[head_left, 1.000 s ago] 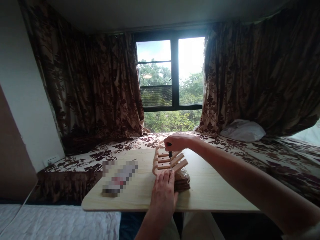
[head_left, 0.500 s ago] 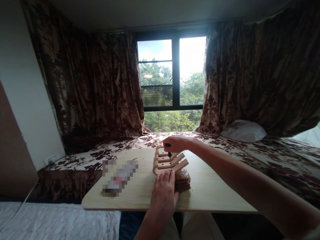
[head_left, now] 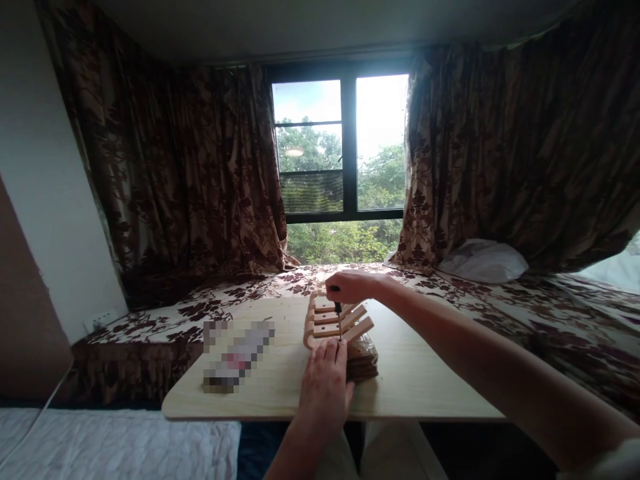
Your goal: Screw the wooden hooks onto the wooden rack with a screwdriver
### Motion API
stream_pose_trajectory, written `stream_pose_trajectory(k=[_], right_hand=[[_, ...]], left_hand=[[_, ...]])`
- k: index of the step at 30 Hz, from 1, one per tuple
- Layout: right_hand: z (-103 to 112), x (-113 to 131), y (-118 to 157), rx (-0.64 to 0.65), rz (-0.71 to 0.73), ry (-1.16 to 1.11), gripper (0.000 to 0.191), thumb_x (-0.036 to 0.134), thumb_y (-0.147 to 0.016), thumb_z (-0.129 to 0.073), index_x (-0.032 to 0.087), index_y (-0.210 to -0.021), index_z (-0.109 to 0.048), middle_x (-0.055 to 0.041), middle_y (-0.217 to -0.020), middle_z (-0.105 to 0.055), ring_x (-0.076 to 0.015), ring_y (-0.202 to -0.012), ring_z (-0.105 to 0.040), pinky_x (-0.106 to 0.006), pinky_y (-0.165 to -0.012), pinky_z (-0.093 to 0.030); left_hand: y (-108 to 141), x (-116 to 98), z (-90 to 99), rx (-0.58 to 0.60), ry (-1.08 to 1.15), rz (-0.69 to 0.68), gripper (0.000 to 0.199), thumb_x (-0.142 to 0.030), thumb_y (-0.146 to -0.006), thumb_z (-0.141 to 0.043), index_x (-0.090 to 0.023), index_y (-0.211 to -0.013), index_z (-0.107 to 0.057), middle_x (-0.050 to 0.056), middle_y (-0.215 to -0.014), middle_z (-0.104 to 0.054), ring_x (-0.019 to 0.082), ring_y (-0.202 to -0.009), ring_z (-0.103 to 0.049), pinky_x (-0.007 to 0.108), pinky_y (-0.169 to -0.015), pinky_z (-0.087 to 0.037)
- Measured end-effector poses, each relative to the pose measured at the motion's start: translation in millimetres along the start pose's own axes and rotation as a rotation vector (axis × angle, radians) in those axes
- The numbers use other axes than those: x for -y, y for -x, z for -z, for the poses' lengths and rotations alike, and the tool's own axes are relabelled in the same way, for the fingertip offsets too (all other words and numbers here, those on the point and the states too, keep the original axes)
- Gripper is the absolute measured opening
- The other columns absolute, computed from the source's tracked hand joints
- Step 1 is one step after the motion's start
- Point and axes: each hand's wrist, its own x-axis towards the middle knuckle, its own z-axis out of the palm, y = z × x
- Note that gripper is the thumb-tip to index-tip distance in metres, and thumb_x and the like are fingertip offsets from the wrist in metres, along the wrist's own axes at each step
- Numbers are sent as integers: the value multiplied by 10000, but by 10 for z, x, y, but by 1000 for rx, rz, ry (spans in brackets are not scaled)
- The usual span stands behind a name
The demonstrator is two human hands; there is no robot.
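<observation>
My right hand point(head_left: 353, 285) is closed around the dark handle of a screwdriver point(head_left: 339, 309), held upright with its thin shaft pointing down. The tip reaches the near end of a light wooden rack point(head_left: 361, 327) with several curved, slanting arms and dark holes. My left hand point(head_left: 325, 383) grips the rack's near end, its fingertips beside the screwdriver tip; the thumb lies to the right. Part of the rack is hidden under that hand. Beneath and to the right of the rack sits a stack of brown pieces in clear wrapping point(head_left: 366, 360).
A pale wooden table point(head_left: 425, 380) carries all this. On its left lies a long blurred-out item point(head_left: 239, 357). Behind are a ledge with flowered cloth point(head_left: 190, 320), a white plastic bag point(head_left: 483, 260), patterned curtains point(head_left: 225, 173) and a window point(head_left: 349, 147).
The view has shifted very slightly. Both hands, the screwdriver and the rack keep nearly the same places relative to each other.
</observation>
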Motion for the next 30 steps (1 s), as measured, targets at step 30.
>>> stream_pose_trajectory(k=[30], right_hand=[[-208, 85, 77, -210, 38, -11, 265, 359, -927, -525, 150, -1074, -597, -59, -1026, -628, -175, -860, -617, -380, -756, -514]], left_hand=[[17, 4, 16, 22, -1, -9, 662, -236, -779, -519, -111, -1410, -366, 121, -1448, -402, 279, -1346, -309, 414, -1150, -190]])
